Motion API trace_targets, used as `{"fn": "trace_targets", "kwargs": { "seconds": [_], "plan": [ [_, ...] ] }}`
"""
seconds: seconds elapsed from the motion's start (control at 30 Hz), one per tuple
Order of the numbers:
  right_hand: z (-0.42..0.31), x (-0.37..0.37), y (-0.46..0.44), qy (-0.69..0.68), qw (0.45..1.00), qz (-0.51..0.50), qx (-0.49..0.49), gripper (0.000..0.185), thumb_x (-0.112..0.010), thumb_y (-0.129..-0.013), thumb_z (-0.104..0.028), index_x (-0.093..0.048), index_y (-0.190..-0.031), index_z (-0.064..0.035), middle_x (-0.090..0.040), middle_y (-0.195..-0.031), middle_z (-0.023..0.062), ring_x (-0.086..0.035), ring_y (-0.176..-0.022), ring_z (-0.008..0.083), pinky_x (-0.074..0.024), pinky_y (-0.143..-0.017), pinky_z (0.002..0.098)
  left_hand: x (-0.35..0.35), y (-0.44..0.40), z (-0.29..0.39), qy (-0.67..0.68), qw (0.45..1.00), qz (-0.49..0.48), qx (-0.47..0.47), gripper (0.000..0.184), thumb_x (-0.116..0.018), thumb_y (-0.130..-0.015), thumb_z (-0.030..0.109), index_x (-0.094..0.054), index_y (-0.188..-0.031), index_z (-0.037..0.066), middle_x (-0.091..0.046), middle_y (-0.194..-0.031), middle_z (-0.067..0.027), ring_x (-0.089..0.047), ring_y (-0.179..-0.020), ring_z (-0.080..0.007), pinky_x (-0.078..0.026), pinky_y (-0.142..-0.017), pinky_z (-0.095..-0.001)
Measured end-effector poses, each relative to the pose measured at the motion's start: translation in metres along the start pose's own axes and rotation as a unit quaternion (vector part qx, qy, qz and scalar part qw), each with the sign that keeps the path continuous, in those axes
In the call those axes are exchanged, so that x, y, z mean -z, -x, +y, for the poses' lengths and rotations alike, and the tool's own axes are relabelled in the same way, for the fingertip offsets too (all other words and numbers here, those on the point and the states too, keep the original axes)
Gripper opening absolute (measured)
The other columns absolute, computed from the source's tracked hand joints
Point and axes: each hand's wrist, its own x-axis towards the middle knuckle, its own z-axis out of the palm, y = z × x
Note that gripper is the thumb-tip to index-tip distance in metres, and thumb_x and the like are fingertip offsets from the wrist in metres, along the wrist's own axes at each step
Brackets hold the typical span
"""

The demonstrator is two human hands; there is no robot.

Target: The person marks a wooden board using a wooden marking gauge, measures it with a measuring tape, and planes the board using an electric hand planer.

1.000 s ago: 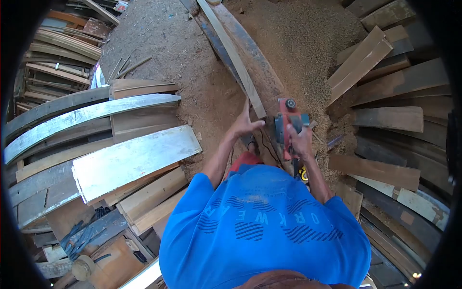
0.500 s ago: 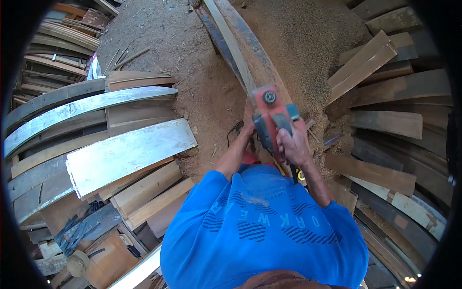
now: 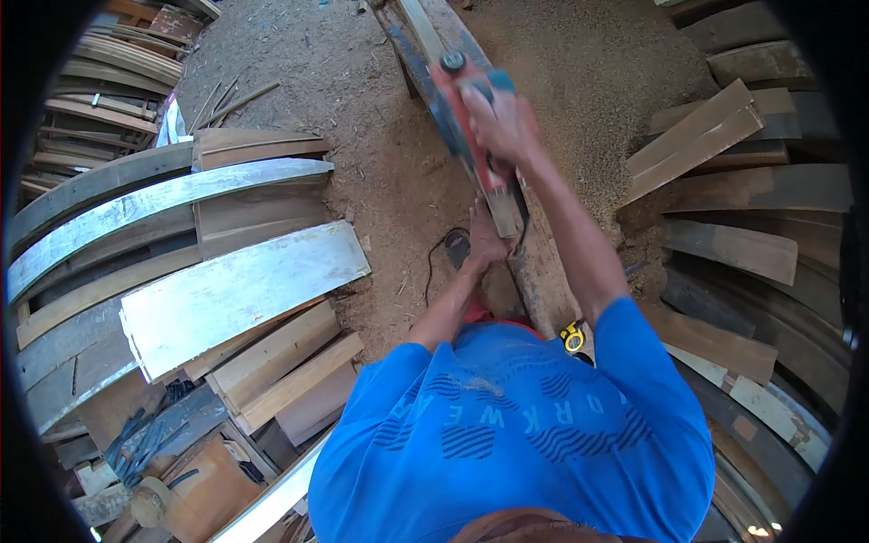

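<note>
My right hand [image 3: 503, 125] is closed round the handle of a red electric planer [image 3: 450, 83], which rests on a narrow wooden strip [image 3: 422, 27]. The strip lies lengthwise along a worn wooden bench [image 3: 541, 288], and its near end sticks out behind the planer. At that near end my left hand [image 3: 490, 237] is closed on the strip, its fingers against the side. A dark cord trails from the back of the planer near my left hand. The planer's underside is hidden.
A yellow tape measure [image 3: 572, 337] lies at the bench's near end. Stacked boards, a white-faced board [image 3: 249, 294] among them, stand to the left. More planks [image 3: 733, 240] are piled on the right. Wood shavings and sawdust cover the ground [image 3: 380, 163].
My right hand has pushed the planer forward along the strip, away from my body, and that arm is more stretched out. The strip's near end and my left hand now show behind the planer.
</note>
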Motion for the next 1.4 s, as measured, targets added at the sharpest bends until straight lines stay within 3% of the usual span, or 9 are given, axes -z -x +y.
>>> {"fn": "trace_targets", "kwargs": {
  "seconds": [0.07, 0.17, 0.57, 0.7, 0.83, 0.9, 1.1, 1.27, 1.4],
  "plan": [
    [-0.009, 0.001, -0.037, -0.087, 0.993, -0.043, -0.067, 0.050, -0.056, -0.100, -0.051, -0.069, -0.085, -0.0050, -0.061, -0.065, 0.0005, -0.059, -0.055, 0.0122, -0.0498, -0.054, 0.0324, -0.007, 0.005, -0.013, -0.079, 0.990, -0.095, 0.069, 0.104, -0.083, -0.064, 0.026, -0.031, -0.150, -0.001, -0.041, -0.144, -0.0266, -0.035, -0.140, -0.0455, -0.025, -0.122, -0.0492],
    [0.019, -0.006, -0.061, -0.262, 0.958, -0.106, -0.047, 0.042, -0.057, -0.102, -0.046, -0.068, -0.092, -0.0069, -0.060, -0.068, -0.0021, -0.056, -0.055, 0.0090, -0.0479, -0.052, 0.0273, -0.003, -0.001, -0.016, -0.007, 0.989, -0.115, 0.095, 0.098, -0.082, -0.064, 0.025, -0.034, -0.145, -0.002, -0.045, -0.138, -0.0250, -0.043, -0.131, -0.0447, -0.029, -0.118, -0.0492],
    [0.041, 0.012, 0.224, -0.133, 0.981, -0.086, -0.107, 0.032, -0.051, -0.104, -0.038, -0.057, -0.096, -0.0077, -0.051, -0.068, -0.0025, -0.051, -0.058, 0.0077, -0.0426, -0.052, 0.0277, 0.005, 0.005, 0.008, 0.201, 0.978, -0.009, 0.047, 0.090, -0.082, -0.064, 0.025, -0.042, -0.141, 0.003, -0.052, -0.127, -0.0233, -0.049, -0.122, -0.0439, -0.035, -0.110, -0.0520],
    [0.054, 0.024, 0.282, -0.095, 0.984, -0.097, -0.117, 0.050, -0.055, -0.101, -0.041, -0.054, -0.124, 0.0027, -0.066, -0.089, 0.0183, -0.065, -0.078, 0.0314, -0.0513, -0.071, 0.0431, 0.007, -0.001, 0.018, 0.242, 0.970, -0.001, 0.041, 0.090, -0.082, -0.064, 0.025, -0.043, -0.141, 0.003, -0.052, -0.127, -0.0236, -0.049, -0.121, -0.0446, -0.035, -0.109, -0.0529],
    [0.037, 0.006, 0.233, -0.141, 0.985, -0.042, -0.096, 0.056, -0.056, -0.101, -0.041, -0.051, -0.130, 0.0066, -0.065, -0.086, 0.0179, -0.065, -0.075, 0.0300, -0.0516, -0.070, 0.0429, 0.016, 0.004, 0.028, 0.285, 0.958, 0.005, 0.038, 0.089, -0.082, -0.063, 0.025, -0.043, -0.140, 0.002, -0.053, -0.126, -0.0240, -0.050, -0.121, -0.0453, -0.036, -0.108, -0.0537],
    [0.032, -0.005, 0.184, -0.152, 0.985, -0.021, -0.074, 0.037, -0.051, -0.105, -0.040, -0.056, -0.114, -0.0039, -0.054, -0.071, -0.0022, -0.051, -0.057, 0.0071, -0.0437, -0.051, 0.0263, 0.019, 0.007, 0.035, 0.302, 0.953, 0.012, 0.035, 0.089, -0.082, -0.063, 0.026, -0.043, -0.139, 0.002, -0.053, -0.126, -0.0242, -0.050, -0.120, -0.0456, -0.036, -0.107, -0.0542],
    [-0.008, -0.013, -0.007, -0.053, 0.998, 0.006, -0.030, 0.043, -0.055, -0.103, -0.041, -0.065, -0.086, -0.0032, -0.058, -0.063, -0.0010, -0.058, -0.057, 0.0102, -0.0467, -0.051, 0.0285, 0.010, 0.003, 0.022, 0.160, 0.983, -0.006, 0.084, 0.087, -0.083, -0.063, 0.026, -0.044, -0.137, 0.001, -0.052, -0.127, -0.0248, -0.050, -0.120, -0.0469, -0.036, -0.106, -0.0564],
    [-0.013, -0.014, -0.112, -0.178, 0.980, -0.079, -0.040, 0.040, -0.058, -0.102, -0.046, -0.065, -0.093, -0.0078, -0.062, -0.072, -0.0019, -0.058, -0.057, 0.0079, -0.0487, -0.052, 0.0251, -0.001, 0.007, 0.000, 0.039, 0.988, -0.082, 0.127, 0.101, -0.084, -0.068, 0.024, -0.030, -0.148, -0.003, -0.038, -0.149, -0.0300, -0.034, -0.142, -0.0465, -0.023, -0.120, -0.0533],
    [0.018, -0.016, -0.109, -0.248, 0.962, -0.103, -0.050, 0.038, -0.058, -0.102, -0.046, -0.064, -0.095, -0.0087, -0.063, -0.075, -0.0026, -0.057, -0.057, 0.0064, -0.0489, -0.053, 0.0239, -0.016, 0.019, -0.024, 0.002, 0.991, -0.094, 0.099, 0.110, -0.085, -0.068, 0.024, -0.022, -0.154, -0.006, -0.029, -0.158, -0.0319, -0.025, -0.150, -0.0454, -0.017, -0.125, -0.0509]
  ]
}}
